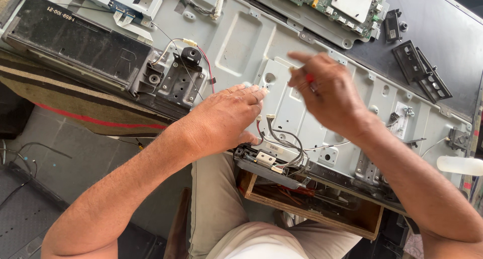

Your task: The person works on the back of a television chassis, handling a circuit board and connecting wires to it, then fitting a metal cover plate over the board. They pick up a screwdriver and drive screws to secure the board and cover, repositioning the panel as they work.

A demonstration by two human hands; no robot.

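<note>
Floor (60, 148): grey tiles, dusty, visible lower left. A dark perforated mat (25, 218) lies on it, thin loose wires trailing across. Worktop edge draped in a brown striped cloth (75, 103) with one red line. Open wooden drawer (312, 208) under the worktop front, reddish oddments inside. Light: bright, even daylight, soft shadows. No walls or windows in view from here.

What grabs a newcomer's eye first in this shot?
The two bare hands at centre: the left hand lies flat on the grey metal back chassis, while the right hand hovers above it pinching a small red-handled tool. Next come the green circuit board at top and the black speaker bar at upper left.
</note>
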